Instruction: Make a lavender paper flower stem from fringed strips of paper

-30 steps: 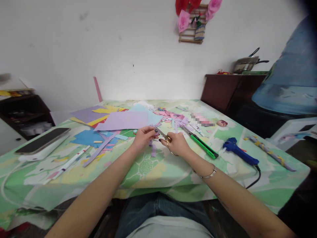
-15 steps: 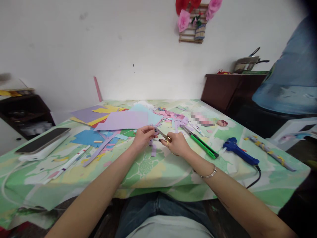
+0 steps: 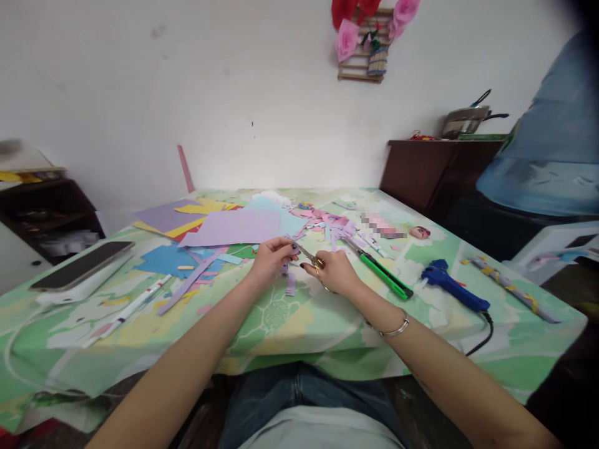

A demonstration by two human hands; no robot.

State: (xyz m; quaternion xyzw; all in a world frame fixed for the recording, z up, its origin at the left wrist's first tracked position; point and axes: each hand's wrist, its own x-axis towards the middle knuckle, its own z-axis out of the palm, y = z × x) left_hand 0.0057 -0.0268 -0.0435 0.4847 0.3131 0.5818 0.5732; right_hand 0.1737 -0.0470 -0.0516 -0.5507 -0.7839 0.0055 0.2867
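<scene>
My left hand (image 3: 270,260) pinches a small lilac paper piece (image 3: 285,268) just above the table. My right hand (image 3: 333,273) is closed through the gold handles of small scissors (image 3: 305,252), whose blades point up-left at the paper by my left fingertips. A cut lilac strip (image 3: 291,284) lies on the cloth below both hands. A large lilac sheet (image 3: 234,227) lies just beyond my left hand.
Green floral tablecloth (image 3: 281,318). A phone on a white box (image 3: 82,267) and pens (image 3: 135,305) lie at the left. A green utility knife (image 3: 382,273), blue glue gun (image 3: 449,288) with cord and a wrapped stick (image 3: 510,288) lie at the right. Coloured paper scraps (image 3: 327,222) at the back.
</scene>
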